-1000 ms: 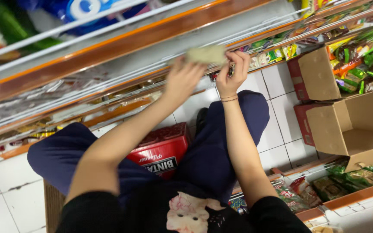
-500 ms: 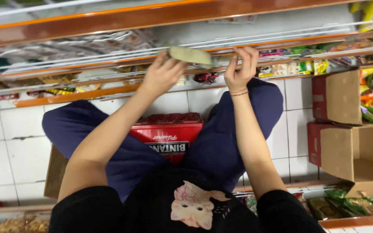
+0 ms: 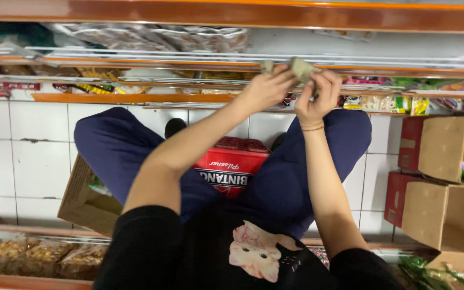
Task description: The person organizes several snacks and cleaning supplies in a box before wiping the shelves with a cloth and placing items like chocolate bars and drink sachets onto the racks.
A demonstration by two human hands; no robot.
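Both hands' fingers pinch a small pale packet (image 3: 301, 68), the left hand (image 3: 267, 88) at one end, the right hand (image 3: 318, 96) at the other, held up against the wire shelf rail (image 3: 135, 55); a loosened pinch could probably drop it toward the red crate (image 3: 231, 169) between the knees.

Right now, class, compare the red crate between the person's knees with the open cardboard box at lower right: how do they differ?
The red crate is bright red with white print; the cardboard box is plain brown inside. The crate sits between the knees, partly hidden by the left arm; the box stands apart at the right, flaps open. Both rest on the white tiled floor.
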